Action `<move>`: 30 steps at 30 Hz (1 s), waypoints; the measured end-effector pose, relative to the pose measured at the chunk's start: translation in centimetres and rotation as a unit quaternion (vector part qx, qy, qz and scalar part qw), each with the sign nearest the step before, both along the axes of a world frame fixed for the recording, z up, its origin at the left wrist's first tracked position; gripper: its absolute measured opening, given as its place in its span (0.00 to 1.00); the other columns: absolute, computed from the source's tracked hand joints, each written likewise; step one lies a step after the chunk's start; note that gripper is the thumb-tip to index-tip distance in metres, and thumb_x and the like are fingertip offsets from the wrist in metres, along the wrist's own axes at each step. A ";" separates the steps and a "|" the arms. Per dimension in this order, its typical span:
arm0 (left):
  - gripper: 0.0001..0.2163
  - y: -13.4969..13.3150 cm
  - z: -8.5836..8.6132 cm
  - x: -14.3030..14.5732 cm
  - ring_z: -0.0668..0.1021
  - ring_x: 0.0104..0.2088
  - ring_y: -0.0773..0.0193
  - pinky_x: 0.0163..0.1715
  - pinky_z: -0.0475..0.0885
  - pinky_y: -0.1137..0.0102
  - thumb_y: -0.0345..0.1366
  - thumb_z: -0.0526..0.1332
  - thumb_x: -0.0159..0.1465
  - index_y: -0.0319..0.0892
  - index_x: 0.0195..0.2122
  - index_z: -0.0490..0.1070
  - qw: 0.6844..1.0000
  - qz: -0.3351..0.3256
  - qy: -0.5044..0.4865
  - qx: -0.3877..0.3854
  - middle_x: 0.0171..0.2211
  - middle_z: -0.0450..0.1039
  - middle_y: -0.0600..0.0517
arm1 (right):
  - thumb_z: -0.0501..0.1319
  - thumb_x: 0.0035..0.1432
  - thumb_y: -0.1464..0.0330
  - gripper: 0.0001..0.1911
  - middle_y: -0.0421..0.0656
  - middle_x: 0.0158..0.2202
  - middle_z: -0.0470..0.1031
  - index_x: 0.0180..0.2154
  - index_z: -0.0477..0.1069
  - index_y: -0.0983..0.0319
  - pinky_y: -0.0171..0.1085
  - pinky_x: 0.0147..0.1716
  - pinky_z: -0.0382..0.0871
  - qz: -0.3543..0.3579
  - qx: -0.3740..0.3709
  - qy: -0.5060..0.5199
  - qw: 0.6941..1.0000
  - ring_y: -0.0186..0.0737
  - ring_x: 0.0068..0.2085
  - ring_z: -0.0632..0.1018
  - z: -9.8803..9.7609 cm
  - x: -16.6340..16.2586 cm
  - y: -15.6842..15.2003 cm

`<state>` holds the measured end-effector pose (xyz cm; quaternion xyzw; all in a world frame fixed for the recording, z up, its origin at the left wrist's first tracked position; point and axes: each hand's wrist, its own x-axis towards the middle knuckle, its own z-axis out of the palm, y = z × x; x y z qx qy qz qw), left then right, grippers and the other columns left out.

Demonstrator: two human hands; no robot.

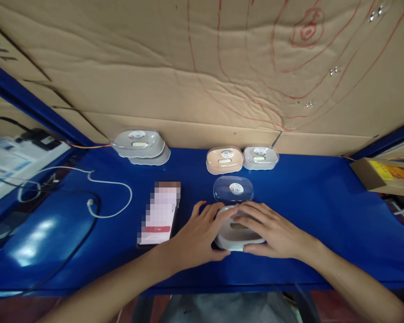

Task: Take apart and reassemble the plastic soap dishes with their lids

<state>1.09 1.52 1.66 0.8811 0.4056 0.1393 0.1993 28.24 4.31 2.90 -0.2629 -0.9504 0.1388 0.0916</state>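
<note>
A grey oval box base [237, 234] rests on the blue table [323, 211] near its front edge. My left hand [197, 235] grips its left side, fingers curled over the rim and thumb at the front. My right hand [272, 229] covers its right side and top, fingers wrapped across it. Just behind the box lies a clear oval lid [233, 189] with a round sticker, apart from both hands.
A phone [160, 214] lies left of my left hand. Closed oval boxes stand at the back: a peach one [224, 159], a grey one [260, 157], a grey stack [139, 144]. A white cable [97, 197] loops at left. A cardboard box [380, 176] sits far right. A cardboard wall [202, 67] rises behind.
</note>
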 end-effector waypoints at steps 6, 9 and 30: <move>0.52 -0.3 -0.2 0.0 0.68 0.68 0.38 0.65 0.60 0.37 0.42 0.78 0.56 0.49 0.74 0.44 1.000 -0.005 0.003 0.028 0.69 0.60 0.34 | 0.63 0.68 0.54 0.29 0.54 0.67 0.70 0.65 0.67 0.59 0.56 0.63 0.71 -0.008 -0.035 0.046 0.998 0.55 0.67 0.72 0.7 0.9 1.2; 0.46 -0.7 -0.1 0.0 0.65 0.69 0.37 0.65 0.58 0.37 0.43 0.78 0.57 0.47 0.71 0.53 0.996 -0.009 0.007 0.092 0.70 0.57 0.33 | 0.64 0.68 0.55 0.28 0.53 0.67 0.70 0.64 0.68 0.58 0.55 0.62 0.72 -0.034 -0.038 0.052 0.997 0.55 0.67 0.72 0.6 1.9 2.1; 0.08 -2.0 1.0 0.3 0.71 0.60 0.53 0.65 0.59 0.56 0.46 0.73 0.63 0.49 0.37 0.80 0.971 -0.231 -0.018 0.058 0.57 0.72 0.51 | 0.65 0.68 0.53 0.35 0.49 0.78 0.47 0.70 0.59 0.52 0.64 0.73 0.47 -0.044 -0.031 0.049 0.997 0.58 0.77 0.48 -1.5 0.1 2.6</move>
